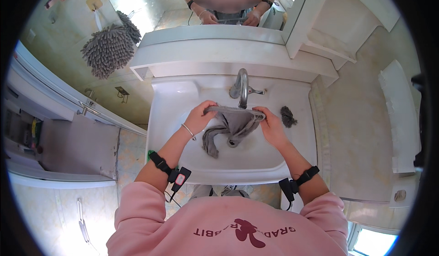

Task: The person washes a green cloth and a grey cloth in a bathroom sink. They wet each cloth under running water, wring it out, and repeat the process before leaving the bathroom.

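Note:
A wet-looking grey cloth (236, 120) is stretched between my two hands over the white washbasin (253, 161), just below the spout of the chrome faucet (243, 88). My left hand (200, 118) pinches its upper left edge, and my right hand (271, 127) grips its upper right corner. The cloth's lower part hangs twisted into the bowl, with one end lying to the left of the drain (233, 142). Whether water runs from the spout, I cannot tell. A dark, tangled scrubbing pad (288, 116) rests on the basin's right ledge, beside my right hand without touching it.
Behind the basin runs a white shelf (219, 55) beneath a mirror (164, 2). A grey chenille hand-towel ball (108, 50) hangs on the left wall. An open doorway with a door handle (90, 107) lies at left; a white wall shelf (329, 46) is at upper right.

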`<state>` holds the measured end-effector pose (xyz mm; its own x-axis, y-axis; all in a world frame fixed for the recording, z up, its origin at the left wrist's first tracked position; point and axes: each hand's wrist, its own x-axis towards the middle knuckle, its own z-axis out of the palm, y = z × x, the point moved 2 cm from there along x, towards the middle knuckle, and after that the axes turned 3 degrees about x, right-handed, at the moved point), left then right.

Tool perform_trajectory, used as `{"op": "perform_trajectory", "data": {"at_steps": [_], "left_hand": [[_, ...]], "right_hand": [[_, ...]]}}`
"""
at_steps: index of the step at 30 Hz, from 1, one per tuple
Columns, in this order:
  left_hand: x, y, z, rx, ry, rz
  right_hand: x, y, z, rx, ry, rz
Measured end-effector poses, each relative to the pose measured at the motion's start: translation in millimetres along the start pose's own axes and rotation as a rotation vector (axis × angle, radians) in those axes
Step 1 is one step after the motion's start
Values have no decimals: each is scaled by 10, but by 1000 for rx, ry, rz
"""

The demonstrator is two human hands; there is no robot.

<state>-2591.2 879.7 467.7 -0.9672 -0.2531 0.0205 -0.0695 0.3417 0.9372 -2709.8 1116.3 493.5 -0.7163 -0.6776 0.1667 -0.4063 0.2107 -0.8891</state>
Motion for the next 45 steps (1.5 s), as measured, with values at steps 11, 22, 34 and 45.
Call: {"op": "perform_trajectory", "data": {"at_steps": [11,22,34,45], "left_hand": [[139,1928,-731,18,197,276],[197,1613,-377,429,161,288],[40,2016,-1191,422,465,425],[223,3129,-1553,572,693,903]], "right_hand": [[134,-1305,-1163,391,90,147],[175,-192,352,-65,-88,144],[213,-1515,-1148,67,116,203],[583,-2383,-1406,272,386,-380]]}}
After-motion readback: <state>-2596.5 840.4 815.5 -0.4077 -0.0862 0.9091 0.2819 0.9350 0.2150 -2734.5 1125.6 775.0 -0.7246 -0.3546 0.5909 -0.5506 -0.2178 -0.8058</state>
